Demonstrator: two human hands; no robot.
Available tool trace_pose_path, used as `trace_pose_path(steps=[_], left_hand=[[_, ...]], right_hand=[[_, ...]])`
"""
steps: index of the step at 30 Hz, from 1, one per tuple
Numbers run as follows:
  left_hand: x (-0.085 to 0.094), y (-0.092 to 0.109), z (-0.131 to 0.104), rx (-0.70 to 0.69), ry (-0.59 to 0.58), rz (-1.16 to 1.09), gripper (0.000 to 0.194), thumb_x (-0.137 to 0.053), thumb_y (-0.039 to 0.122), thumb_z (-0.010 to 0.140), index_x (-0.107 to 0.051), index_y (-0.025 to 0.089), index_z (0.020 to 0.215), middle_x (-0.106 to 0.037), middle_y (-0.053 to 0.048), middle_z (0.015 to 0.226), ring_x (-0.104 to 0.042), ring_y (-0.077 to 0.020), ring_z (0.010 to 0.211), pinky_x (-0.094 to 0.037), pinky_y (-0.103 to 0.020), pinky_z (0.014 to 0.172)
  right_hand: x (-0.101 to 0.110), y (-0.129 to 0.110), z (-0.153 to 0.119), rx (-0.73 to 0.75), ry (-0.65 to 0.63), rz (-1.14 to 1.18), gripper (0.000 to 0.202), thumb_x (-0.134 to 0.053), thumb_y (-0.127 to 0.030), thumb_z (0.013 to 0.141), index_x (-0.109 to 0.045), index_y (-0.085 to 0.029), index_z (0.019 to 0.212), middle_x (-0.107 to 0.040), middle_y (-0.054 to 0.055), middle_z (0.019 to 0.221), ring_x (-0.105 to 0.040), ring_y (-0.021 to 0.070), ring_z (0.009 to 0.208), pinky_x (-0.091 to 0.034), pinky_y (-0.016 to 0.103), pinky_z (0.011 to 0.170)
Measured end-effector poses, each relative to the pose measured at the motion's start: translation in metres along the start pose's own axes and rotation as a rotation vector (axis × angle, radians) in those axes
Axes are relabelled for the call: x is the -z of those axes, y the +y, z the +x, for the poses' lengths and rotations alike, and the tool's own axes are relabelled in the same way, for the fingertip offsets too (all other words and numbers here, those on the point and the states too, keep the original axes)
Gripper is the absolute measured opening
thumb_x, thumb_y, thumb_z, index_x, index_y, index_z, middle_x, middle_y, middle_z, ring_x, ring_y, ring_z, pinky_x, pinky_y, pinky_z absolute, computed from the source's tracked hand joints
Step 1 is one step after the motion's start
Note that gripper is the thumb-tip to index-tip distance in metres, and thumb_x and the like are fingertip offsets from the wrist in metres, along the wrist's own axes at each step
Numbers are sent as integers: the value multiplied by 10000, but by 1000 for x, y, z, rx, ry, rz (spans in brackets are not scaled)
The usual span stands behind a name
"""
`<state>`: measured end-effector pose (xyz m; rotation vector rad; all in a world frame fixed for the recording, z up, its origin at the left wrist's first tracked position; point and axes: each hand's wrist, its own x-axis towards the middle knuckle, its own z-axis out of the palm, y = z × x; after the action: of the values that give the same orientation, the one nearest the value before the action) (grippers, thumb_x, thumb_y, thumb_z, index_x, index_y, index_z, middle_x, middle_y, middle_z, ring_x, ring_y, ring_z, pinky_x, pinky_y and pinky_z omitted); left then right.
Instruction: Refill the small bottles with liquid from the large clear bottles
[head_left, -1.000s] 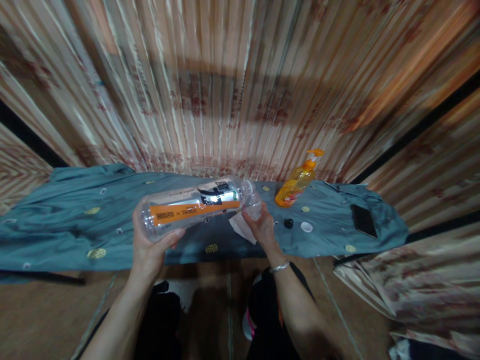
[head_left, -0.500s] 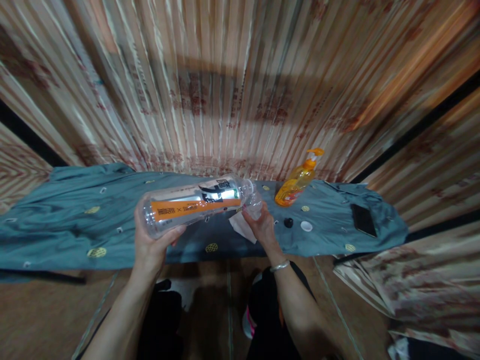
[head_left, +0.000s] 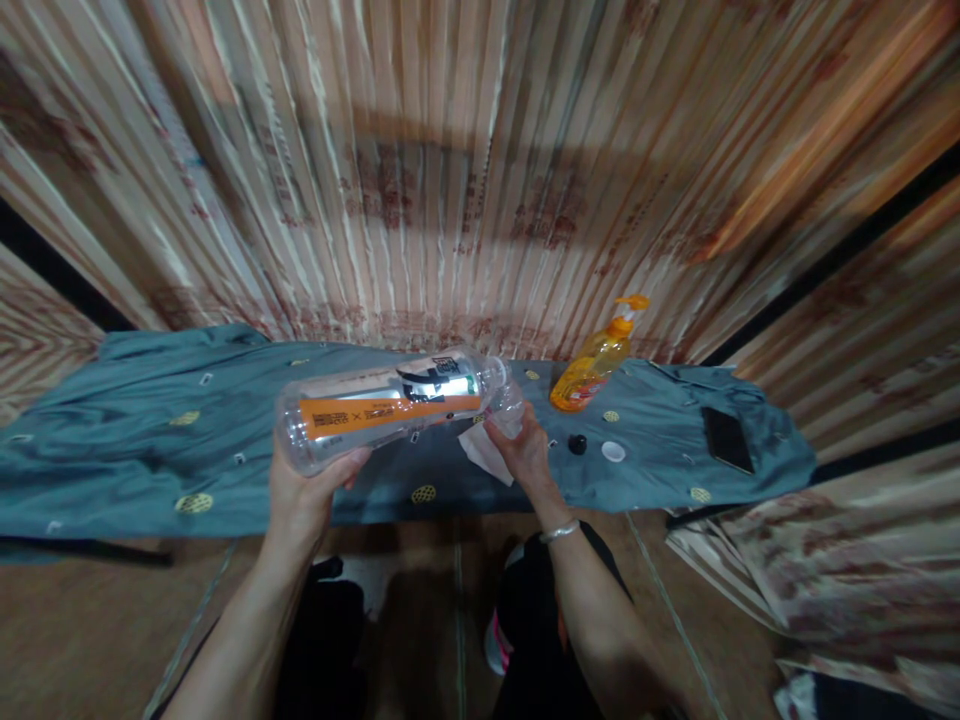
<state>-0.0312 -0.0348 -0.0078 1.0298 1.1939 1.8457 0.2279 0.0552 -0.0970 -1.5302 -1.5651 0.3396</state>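
Observation:
A large clear bottle (head_left: 390, 405) with an orange and silver label lies nearly level above the cloth, its neck toward the right. My left hand (head_left: 311, 490) is wrapped round its base end. A small clear plastic container (head_left: 506, 405) meets the bottle's mouth, and my right hand (head_left: 525, 450) is closed on it. Whether any liquid passes between the two cannot be made out. Just under them a white paper (head_left: 486, 455) lies on the cloth. Right of my right hand are a small black cap (head_left: 577, 443) and a white round lid (head_left: 613, 452).
A yellow-orange pump bottle (head_left: 592, 370) stands behind the caps. Toward the right end of the blue-green covered table (head_left: 187, 440) lies a black phone (head_left: 727, 440). A pleated patterned curtain (head_left: 450, 200) hangs behind, with dark bars at both sides.

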Motion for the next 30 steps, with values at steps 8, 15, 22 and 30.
trace_pose_path(steps=[8, 15, 22, 30], left_hand=[[-2, 3, -1, 15, -2, 8, 541, -952, 333, 505, -611, 199, 903, -577, 63, 565, -461, -108, 405, -337, -232, 367], [-3, 1, -2, 37, 45, -17, 620, -964, 298, 456, -592, 213, 945, -616, 67, 611, -476, -110, 428, -346, -230, 372], [-3, -1, -2, 64, 96, -44, 673, -978, 278, 409, -581, 206, 947, -643, 53, 676, -482, -97, 446, -343, -230, 386], [-5, 1, -3, 63, 100, -38, 697, -979, 298, 403, -582, 205, 969, -656, 54, 718, -491, -95, 465, -350, -226, 390]], right_hand=[[-1, -2, -1, -14, 26, -3, 541, -736, -468, 834, -626, -171, 1273, -804, 128, 1063, -777, 316, 960, -619, 421, 820], [0, -1, 0, -10, 9, 13, 547, -758, -439, 825, -615, -188, 1290, -800, 117, 1039, -778, 313, 925, -626, 446, 817], [0, -3, 1, -51, 7, 15, 548, -769, -403, 816, -617, -206, 1304, -797, 117, 1068, -770, 322, 975, -622, 480, 867], [4, -10, 0, -95, -19, -17, 558, -792, -354, 820, -618, -182, 1322, -803, 116, 1059, -779, 305, 985, -618, 427, 874]])
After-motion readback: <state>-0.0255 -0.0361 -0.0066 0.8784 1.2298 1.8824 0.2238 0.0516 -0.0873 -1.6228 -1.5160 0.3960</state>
